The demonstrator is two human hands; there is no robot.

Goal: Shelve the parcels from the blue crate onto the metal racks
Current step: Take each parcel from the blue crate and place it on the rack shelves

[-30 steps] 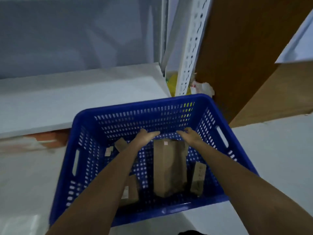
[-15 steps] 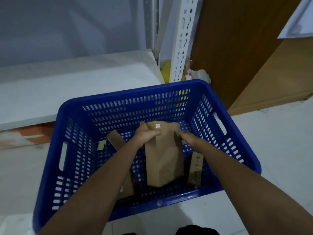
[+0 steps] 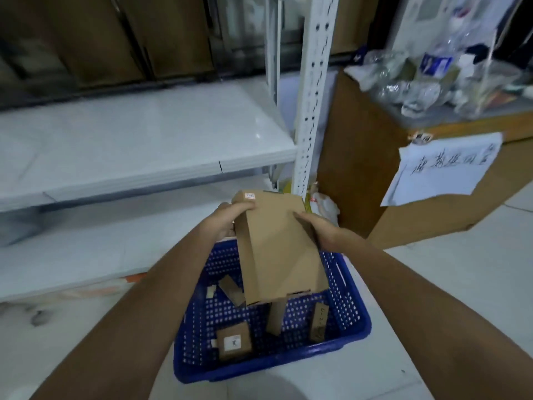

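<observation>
A tall brown cardboard parcel (image 3: 278, 249) is held up above the blue crate (image 3: 354, 321), tilted with its top away from me. My left hand (image 3: 230, 216) grips its upper left edge and my right hand (image 3: 317, 226) grips its right side. Several smaller brown parcels lie on the crate floor, among them a square one (image 3: 233, 343) with a white label and a narrow one (image 3: 318, 321) at the right. The white metal rack shelf (image 3: 144, 145) lies ahead to the left, beside its perforated upright (image 3: 313, 90).
A lower white shelf (image 3: 95, 249) runs under the first. A wooden counter (image 3: 383, 174) stands at the right, carrying plastic bottles and bags (image 3: 427, 79) and a hanging paper note (image 3: 441, 168). Brown cardboard boxes (image 3: 129, 41) stand behind the rack. Pale floor tiles (image 3: 432, 284) surround the crate.
Both hands closed on the tall parcel and raised it out of the crate. The view swung upward, bringing the rack shelves and counter into sight.
</observation>
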